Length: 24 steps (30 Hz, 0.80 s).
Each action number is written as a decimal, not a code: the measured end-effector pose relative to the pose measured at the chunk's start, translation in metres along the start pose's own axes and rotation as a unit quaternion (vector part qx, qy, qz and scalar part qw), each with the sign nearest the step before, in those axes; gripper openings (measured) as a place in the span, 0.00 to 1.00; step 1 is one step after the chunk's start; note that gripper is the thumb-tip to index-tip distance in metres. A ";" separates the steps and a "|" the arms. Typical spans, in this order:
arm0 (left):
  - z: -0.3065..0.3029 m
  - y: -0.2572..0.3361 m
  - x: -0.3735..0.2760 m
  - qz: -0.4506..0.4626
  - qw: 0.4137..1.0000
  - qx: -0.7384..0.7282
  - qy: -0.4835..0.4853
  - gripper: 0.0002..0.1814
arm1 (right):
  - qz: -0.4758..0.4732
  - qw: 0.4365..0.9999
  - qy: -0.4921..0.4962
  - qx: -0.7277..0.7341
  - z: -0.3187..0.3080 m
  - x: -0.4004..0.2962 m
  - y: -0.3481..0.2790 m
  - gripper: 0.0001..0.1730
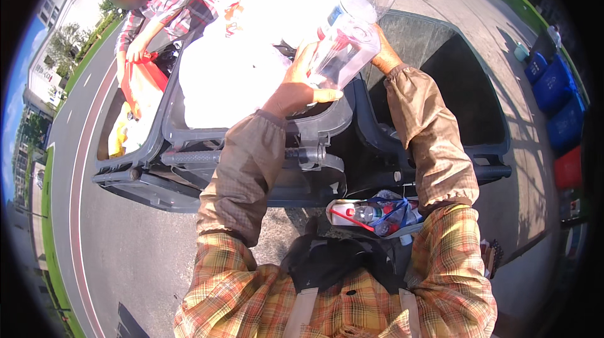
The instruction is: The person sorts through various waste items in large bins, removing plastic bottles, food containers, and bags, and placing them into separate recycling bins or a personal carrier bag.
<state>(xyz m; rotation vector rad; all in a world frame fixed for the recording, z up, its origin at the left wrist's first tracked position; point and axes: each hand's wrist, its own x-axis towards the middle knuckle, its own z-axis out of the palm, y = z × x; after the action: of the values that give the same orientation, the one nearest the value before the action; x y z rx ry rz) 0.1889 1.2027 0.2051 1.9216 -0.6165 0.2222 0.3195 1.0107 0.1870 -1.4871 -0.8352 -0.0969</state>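
Observation:
My left hand (302,80) grips a clear plastic container (347,50) from its left and lower side, thumb across its near end. Behind the container, my right hand (386,52) is partly hidden and is on a large clear plastic bottle with a red cap (365,0) or on the container; which of them it grips I cannot tell. Bottle and container overlap in view above the wheeled bins. Large white plastic bags (226,73), overexposed by the sun, fill the middle bin (172,125). At the right, a bin (462,50) stands open, its inside mostly in shadow.
Near my feet sits a bag (377,215) of plastic bottles. A person (170,3) at the upper left handles a red bag (144,73) over the left bin (101,149). Blue bins (559,88) and a red bin (567,168) stand at far right.

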 end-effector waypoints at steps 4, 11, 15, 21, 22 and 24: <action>-0.028 0.025 -0.001 -0.060 0.980 -0.188 0.035 0.52 | -0.025 0.991 -0.101 -0.084 0.030 0.037 -0.094 0.40; 0.010 0.051 -0.039 -0.074 0.966 -0.244 0.034 0.54 | 0.142 0.978 -0.124 0.091 0.009 -0.049 -0.109 0.46; 0.034 0.046 -0.074 -0.147 0.936 -0.319 0.024 0.64 | 0.202 0.976 -0.079 0.002 -0.044 -0.170 -0.134 0.45; 0.095 0.047 -0.152 -0.381 0.821 -0.382 -0.188 0.64 | 0.348 0.925 0.091 -0.122 -0.149 -0.404 -0.175 0.43; 0.108 0.038 -0.175 -0.403 0.814 -0.356 -0.220 0.63 | 0.369 0.913 0.096 -0.145 -0.160 -0.433 -0.173 0.43; 0.135 0.014 -0.216 -0.460 0.791 -0.288 -0.281 0.55 | 0.412 0.886 0.103 -0.184 -0.184 -0.490 -0.170 0.43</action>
<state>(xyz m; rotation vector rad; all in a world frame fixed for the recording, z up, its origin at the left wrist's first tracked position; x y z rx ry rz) -0.0180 1.1459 0.0676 1.4475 -0.0200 -1.0792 -0.0487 0.6142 0.0884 -2.0406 0.0471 0.2339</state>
